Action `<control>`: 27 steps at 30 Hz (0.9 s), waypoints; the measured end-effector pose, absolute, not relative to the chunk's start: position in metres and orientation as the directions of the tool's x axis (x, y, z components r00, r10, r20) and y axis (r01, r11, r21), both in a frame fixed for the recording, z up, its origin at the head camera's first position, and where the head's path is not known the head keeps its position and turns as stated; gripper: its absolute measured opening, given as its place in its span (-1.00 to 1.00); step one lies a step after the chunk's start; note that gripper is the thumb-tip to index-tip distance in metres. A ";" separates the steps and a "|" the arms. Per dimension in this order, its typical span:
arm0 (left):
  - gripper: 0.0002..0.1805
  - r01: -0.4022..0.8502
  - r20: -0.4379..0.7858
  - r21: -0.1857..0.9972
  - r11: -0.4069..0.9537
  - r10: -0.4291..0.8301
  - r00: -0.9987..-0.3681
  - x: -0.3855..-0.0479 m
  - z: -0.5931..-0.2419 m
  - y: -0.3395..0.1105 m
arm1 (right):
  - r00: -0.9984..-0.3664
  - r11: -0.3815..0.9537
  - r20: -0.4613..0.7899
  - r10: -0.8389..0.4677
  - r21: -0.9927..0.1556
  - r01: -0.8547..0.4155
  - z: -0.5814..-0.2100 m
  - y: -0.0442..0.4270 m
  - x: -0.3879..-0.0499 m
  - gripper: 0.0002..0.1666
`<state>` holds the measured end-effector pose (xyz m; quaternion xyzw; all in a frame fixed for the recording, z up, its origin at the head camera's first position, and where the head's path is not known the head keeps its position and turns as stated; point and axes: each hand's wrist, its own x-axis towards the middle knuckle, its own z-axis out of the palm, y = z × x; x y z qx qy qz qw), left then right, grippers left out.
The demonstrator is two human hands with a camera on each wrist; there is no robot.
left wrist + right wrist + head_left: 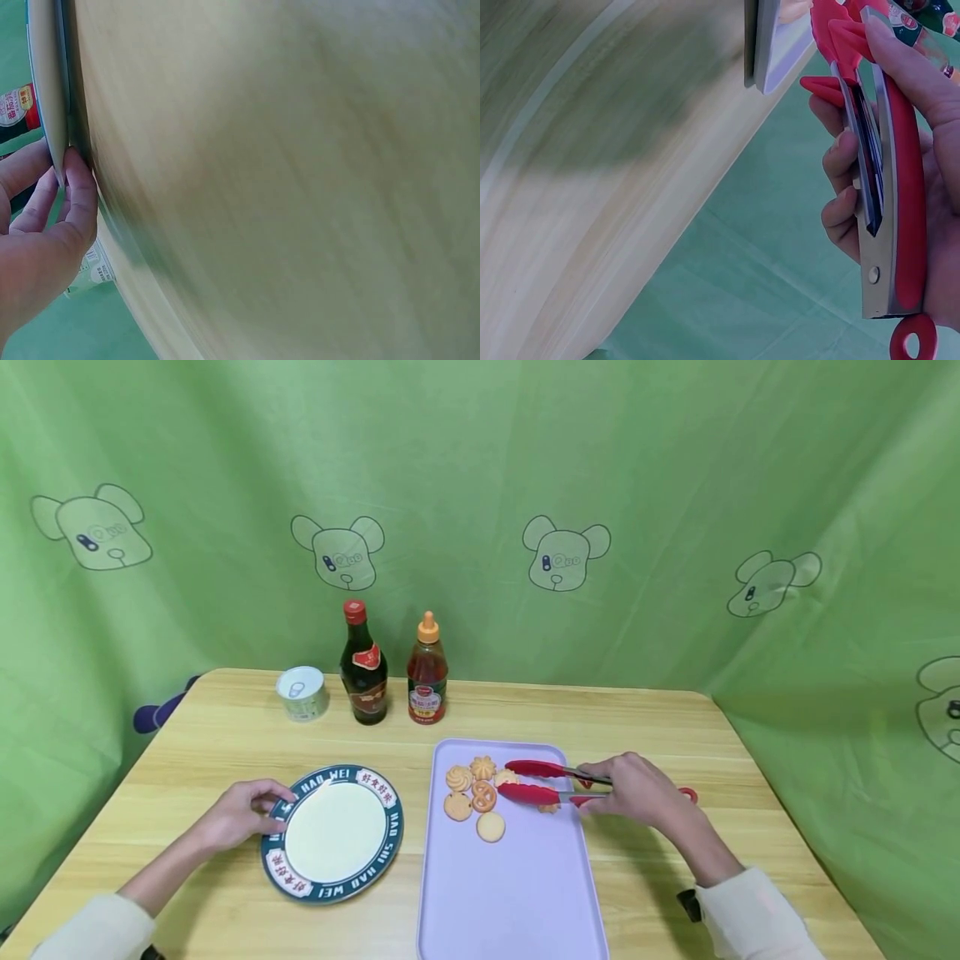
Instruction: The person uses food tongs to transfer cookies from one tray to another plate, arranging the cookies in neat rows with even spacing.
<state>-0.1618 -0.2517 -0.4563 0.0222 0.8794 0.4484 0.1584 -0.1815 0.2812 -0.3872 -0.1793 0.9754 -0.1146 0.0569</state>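
The left hand [238,814] pinches a plate [334,832] while the right hand [632,790] holds red tongs [546,796] among biscuits [483,796].
The left fingers are clamped on the near-left stretch of the plate's teal, lettered rim, thumb on one face and fingertips on the other; the plate is on the left part of the wooden bench [645,718], beside a lilac tray [512,889]. The right fingers are wrapped round the tongs, whose two red heads stand apart over the tray's far end, a biscuit between their tips. The biscuits lie grouped there, one pretzel-shaped, others round or fluted. Behind the plate stand a tin [303,695], a dark red-capped bottle [365,681] and an orange-capped sauce bottle [427,689].
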 end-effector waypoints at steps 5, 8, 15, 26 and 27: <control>-0.57 -0.098 -0.255 0.795 0.598 0.183 -0.949 -0.162 -0.457 -0.252 | -0.925 0.908 -0.036 -0.377 -0.212 -0.362 -0.382 0.282 -0.182 -0.29; -0.57 -0.093 -0.253 0.794 0.600 0.188 -0.949 -0.162 -0.457 -0.251 | -0.925 0.905 -0.015 -0.381 -0.211 -0.369 -0.379 0.282 -0.184 -0.31; -0.58 -0.085 -0.246 0.791 0.606 0.188 -0.951 -0.163 -0.457 -0.251 | -0.910 0.888 0.026 -0.415 -0.208 -0.411 -0.374 0.268 -0.188 -0.33; -0.59 -0.077 -0.249 0.788 0.611 0.201 -0.947 -0.163 -0.456 -0.253 | -0.890 0.863 0.053 -0.453 -0.225 -0.452 -0.373 0.214 -0.203 -0.31; -0.60 -0.075 -0.248 0.788 0.611 0.203 -0.947 -0.163 -0.455 -0.253 | -0.889 0.861 0.052 -0.454 -0.230 -0.453 -0.373 0.209 -0.204 -0.31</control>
